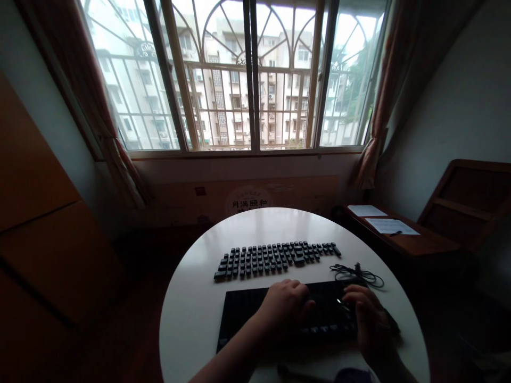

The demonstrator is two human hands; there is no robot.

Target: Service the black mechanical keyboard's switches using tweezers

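A black keyboard base (247, 314) with its keycaps taken off lies near the front of a round white table (191, 303). Rows of loose black keycaps (275, 256) are laid out on the table behind it. My left hand (285, 303) rests on the middle of the keyboard base with its fingers curled down onto it. My right hand (369, 316) sits over the base's right end, fingers bent and pinched on a small thin tool I cannot make out. The keyboard's black cable (355, 274) lies coiled just behind my right hand.
A large barred window (247, 74) with curtains fills the far wall, with a cardboard box (247, 199) below it. A low wooden side table (403, 236) with papers stands at the right, next to a wooden chair (467, 197). A wooden cabinet (43, 223) is at the left.
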